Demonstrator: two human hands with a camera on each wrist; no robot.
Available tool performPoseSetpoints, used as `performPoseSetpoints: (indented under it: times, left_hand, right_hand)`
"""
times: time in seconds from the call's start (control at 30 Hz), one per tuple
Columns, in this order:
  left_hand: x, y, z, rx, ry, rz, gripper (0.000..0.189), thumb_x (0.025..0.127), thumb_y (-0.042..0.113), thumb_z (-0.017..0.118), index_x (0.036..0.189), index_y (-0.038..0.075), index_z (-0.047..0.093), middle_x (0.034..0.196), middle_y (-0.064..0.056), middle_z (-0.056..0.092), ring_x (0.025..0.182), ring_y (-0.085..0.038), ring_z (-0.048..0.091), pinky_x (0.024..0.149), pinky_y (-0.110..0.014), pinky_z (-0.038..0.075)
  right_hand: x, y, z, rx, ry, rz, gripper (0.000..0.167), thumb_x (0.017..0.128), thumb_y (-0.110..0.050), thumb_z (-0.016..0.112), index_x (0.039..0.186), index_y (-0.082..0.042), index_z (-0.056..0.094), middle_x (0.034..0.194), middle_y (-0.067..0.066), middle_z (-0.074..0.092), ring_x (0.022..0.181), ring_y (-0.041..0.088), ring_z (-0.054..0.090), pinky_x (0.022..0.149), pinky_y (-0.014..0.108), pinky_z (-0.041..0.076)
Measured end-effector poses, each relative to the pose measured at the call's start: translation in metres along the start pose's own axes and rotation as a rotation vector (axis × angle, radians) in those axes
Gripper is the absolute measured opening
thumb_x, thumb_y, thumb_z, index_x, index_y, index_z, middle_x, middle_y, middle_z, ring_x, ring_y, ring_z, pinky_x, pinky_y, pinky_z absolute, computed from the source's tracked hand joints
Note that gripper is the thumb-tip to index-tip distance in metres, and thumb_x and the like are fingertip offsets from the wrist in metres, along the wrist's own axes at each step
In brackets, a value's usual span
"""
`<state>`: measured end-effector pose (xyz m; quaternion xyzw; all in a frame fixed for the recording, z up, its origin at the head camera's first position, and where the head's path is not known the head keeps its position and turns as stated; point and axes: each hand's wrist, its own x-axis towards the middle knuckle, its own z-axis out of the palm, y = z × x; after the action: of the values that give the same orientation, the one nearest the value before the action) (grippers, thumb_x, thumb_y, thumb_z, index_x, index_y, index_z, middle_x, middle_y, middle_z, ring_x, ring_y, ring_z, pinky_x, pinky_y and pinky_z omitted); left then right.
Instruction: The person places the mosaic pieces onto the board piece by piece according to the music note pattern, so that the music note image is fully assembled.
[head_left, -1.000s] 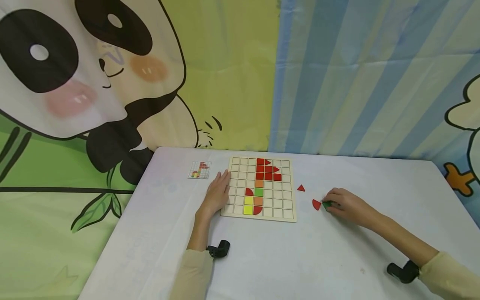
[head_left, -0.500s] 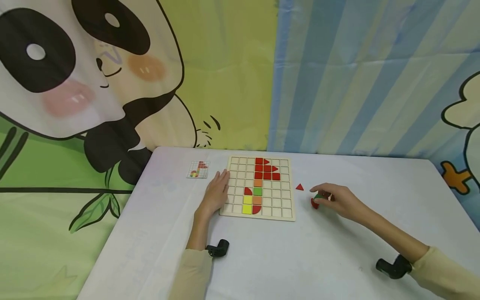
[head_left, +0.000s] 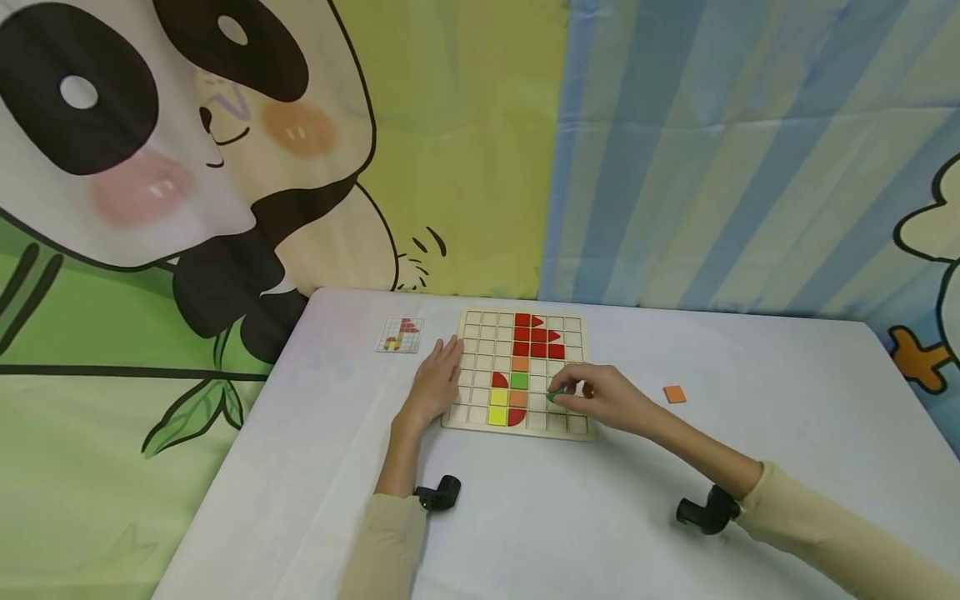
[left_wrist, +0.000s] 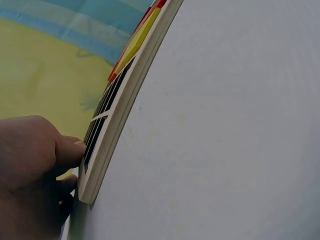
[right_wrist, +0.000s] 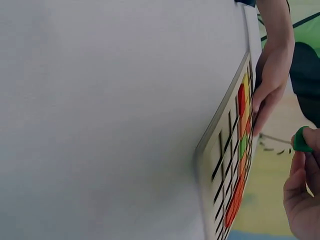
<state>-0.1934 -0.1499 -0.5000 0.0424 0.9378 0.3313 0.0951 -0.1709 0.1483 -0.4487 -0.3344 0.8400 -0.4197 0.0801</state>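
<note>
My left hand (head_left: pixel 435 381) lies along the left edge of a gridded wooden board (head_left: pixel 476 350), fingers extended; in the left wrist view its thumb touches the board's edge. With thumb and index finger, my right hand (head_left: pixel 606 397) pinches a small green block (right_wrist: pixel 301 140) over the right half of the board. Seated on the grid are several red squares (head_left: pixel 521 334), two red triangles (head_left: pixel 553 336), two red quarter-circles (head_left: pixel 516 417), two yellow squares (head_left: pixel 498 397), a green square (head_left: pixel 518 381) and orange squares (head_left: pixel 519 364).
A small pattern card (head_left: pixel 400 335) lies left of the board. On the white table (head_left: pixel 525 517), to the right, is a loose orange square (head_left: pixel 674 394). Both wrists wear black cameras (head_left: pixel 708 510). A printed curtain (head_left: pixel 480 150) hangs behind the table.
My right hand has carried the green block left from the table to over the board, uncovering the orange square. The loose red pieces are now hidden by that hand. My left hand stays put.
</note>
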Motion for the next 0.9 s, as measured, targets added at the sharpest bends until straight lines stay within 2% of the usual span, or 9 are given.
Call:
performPoseSetpoints:
  times: [0.13, 0.27, 0.47, 0.6, 0.73, 0.9]
  left_hand:
    - [0.001, -0.001, 0.000, 0.001, 0.005, 0.011, 0.053, 0.111, 0.012, 0.039, 0.162, 0.004, 0.030, 0.173, -0.010, 0.021, 0.162, -0.032, 0.008, 0.132, -0.053, 0.008]
    - [0.001, -0.002, 0.001, 0.003, 0.008, 0.026, 0.053, 0.111, 0.012, 0.040, 0.162, 0.004, 0.030, 0.173, -0.010, 0.021, 0.162, -0.032, 0.009, 0.132, -0.052, 0.008]
    - [0.002, -0.001, 0.001, -0.001, 0.005, 0.050, 0.053, 0.111, 0.012, 0.039, 0.162, 0.004, 0.029, 0.172, -0.011, 0.021, 0.162, -0.033, 0.009, 0.131, -0.054, 0.009]
    - [0.000, 0.001, -0.001, -0.010, 0.009, 0.056, 0.053, 0.111, 0.013, 0.039, 0.162, 0.003, 0.030, 0.172, -0.011, 0.021, 0.162, -0.033, 0.009, 0.131, -0.055, 0.009]
    - [0.000, 0.001, -0.003, -0.004, 0.009, 0.053, 0.053, 0.111, 0.013, 0.039, 0.162, 0.003, 0.030, 0.172, -0.011, 0.021, 0.162, -0.034, 0.010, 0.131, -0.055, 0.010]
    - [0.000, -0.001, -0.003, 0.008, 0.007, 0.041, 0.053, 0.111, 0.012, 0.039, 0.162, 0.003, 0.029, 0.172, -0.011, 0.021, 0.162, -0.034, 0.009, 0.131, -0.055, 0.010]
  right_hand:
    - [0.030, -0.013, 0.019, 0.022, -0.106, -0.068, 0.014, 0.097, -0.007, 0.071, 0.111, -0.003, 0.071, 0.100, 0.005, 0.073, 0.088, 0.010, 0.063, 0.076, 0.023, 0.057]
    - [0.060, -0.020, 0.036, -0.047, -0.250, -0.162, 0.022, 0.099, -0.008, 0.068, 0.119, 0.000, 0.071, 0.111, 0.010, 0.075, 0.094, 0.015, 0.067, 0.085, 0.026, 0.059]
    - [0.091, -0.019, 0.051, -0.166, -0.412, -0.263, 0.016, 0.100, -0.008, 0.068, 0.113, -0.004, 0.076, 0.107, 0.004, 0.078, 0.096, 0.014, 0.069, 0.092, 0.029, 0.059]
    - [0.102, -0.013, 0.059, -0.168, -0.472, -0.264, 0.015, 0.100, -0.006, 0.067, 0.111, -0.004, 0.077, 0.107, 0.004, 0.078, 0.099, 0.013, 0.069, 0.093, 0.025, 0.057]
    - [0.107, -0.012, 0.064, -0.189, -0.497, -0.278, 0.014, 0.100, -0.004, 0.066, 0.109, -0.003, 0.077, 0.106, 0.006, 0.075, 0.098, 0.015, 0.069, 0.092, 0.023, 0.057]
    - [0.110, -0.012, 0.067, -0.283, -0.482, -0.365, 0.013, 0.098, -0.003, 0.068, 0.106, -0.002, 0.079, 0.103, 0.008, 0.072, 0.096, 0.018, 0.069, 0.090, 0.023, 0.058]
